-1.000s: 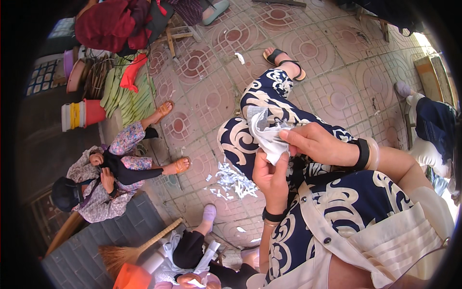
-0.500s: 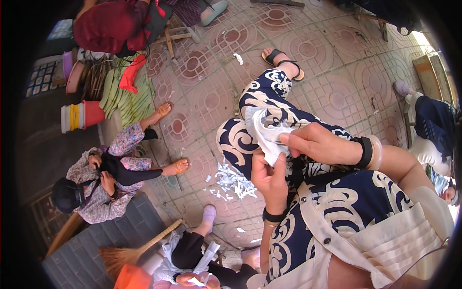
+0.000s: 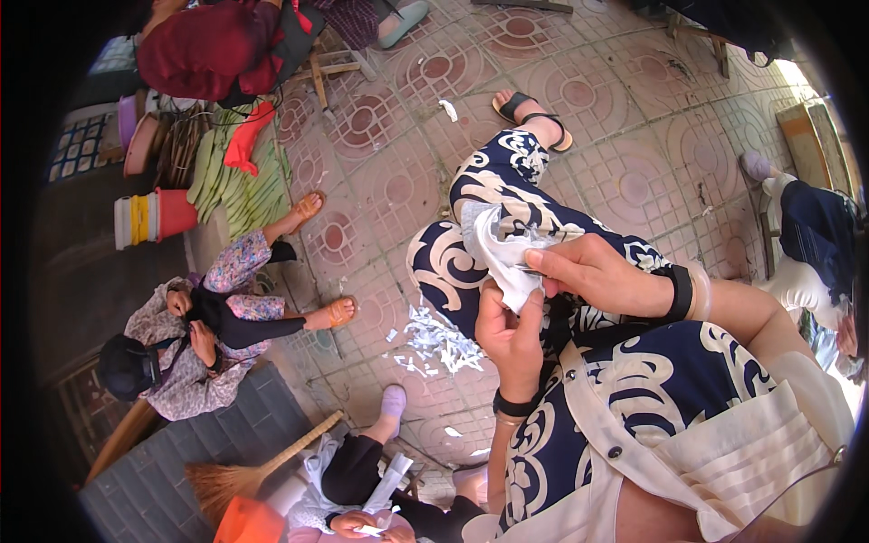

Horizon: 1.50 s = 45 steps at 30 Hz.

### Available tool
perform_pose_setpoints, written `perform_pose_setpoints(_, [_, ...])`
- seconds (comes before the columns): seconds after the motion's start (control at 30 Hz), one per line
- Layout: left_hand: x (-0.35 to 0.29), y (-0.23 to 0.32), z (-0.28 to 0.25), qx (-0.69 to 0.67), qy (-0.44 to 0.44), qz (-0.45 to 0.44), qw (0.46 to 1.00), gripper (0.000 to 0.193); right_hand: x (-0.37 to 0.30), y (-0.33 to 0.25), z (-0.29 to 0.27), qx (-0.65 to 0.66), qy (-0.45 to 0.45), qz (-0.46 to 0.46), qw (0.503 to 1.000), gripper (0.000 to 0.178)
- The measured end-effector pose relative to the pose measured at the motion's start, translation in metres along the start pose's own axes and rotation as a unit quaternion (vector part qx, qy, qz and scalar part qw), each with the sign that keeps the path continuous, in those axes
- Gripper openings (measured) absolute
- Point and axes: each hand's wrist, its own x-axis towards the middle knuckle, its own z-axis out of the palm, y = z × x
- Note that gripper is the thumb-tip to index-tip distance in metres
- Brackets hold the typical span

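Over my lap I have a piece of white cloth [image 3: 493, 249] with a loose, folded edge. My left hand [image 3: 511, 339] is closed in a pinch on its near end, thumb pointing up. From the right comes my right hand [image 3: 597, 271], its thumb and fingers pressed together on the cloth just beside the left fingertips. A small thin glint shows at the right fingertips, too small to name. Beneath the cloth spreads the navy and cream patterned fabric [image 3: 444, 262] over my legs.
White scraps [image 3: 439, 342] lie heaped on the tiled floor [image 3: 398, 185]. At left a seated person [image 3: 204, 339] handles dark cloth; another person [image 3: 362, 520] at the lower edge holds something white. A straw broom [image 3: 226, 484], stacked buckets [image 3: 154, 219] and long green leaves [image 3: 235, 181] are leftward.
My hands and the white cloth have shifted only slightly, both hands still pinching it. At the far right edge, a person's hand has moved a little.
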Motion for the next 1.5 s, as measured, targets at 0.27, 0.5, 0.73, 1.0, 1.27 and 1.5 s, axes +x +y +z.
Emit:
perform_pose_setpoints(0.27, [0.001, -0.002, -0.008, -0.116, 0.042, -0.029, 0.992, 0.018, 0.0, -0.008, -0.014, -0.036, -0.06, 0.006, 0.998, 0.055])
perform_pose_setpoints(0.5, [0.003, 0.001, -0.003, -0.122, 0.059, -0.024, 0.99, 0.019, -0.007, -0.007, -0.016, -0.073, -0.066, -0.016, 0.995, 0.052])
perform_pose_setpoints(0.73, [0.002, 0.006, 0.001, -0.099, 0.076, -0.03, 0.992, 0.016, -0.007, -0.013, -0.015, -0.102, -0.062, -0.01, 0.993, 0.051])
perform_pose_setpoints(1.0, [0.001, 0.0, -0.007, -0.113, 0.051, -0.018, 0.992, 0.021, -0.008, -0.011, -0.014, -0.104, -0.057, -0.041, 0.992, 0.051])
perform_pose_setpoints(1.27, [0.001, 0.004, -0.004, -0.115, 0.067, -0.031, 0.991, 0.016, -0.008, -0.007, -0.013, -0.133, -0.05, -0.105, 0.984, 0.047])
perform_pose_setpoints(1.5, [0.002, 0.0, -0.007, -0.128, 0.06, -0.036, 0.989, 0.017, -0.01, -0.012, -0.014, -0.113, -0.058, -0.068, 0.99, 0.048])
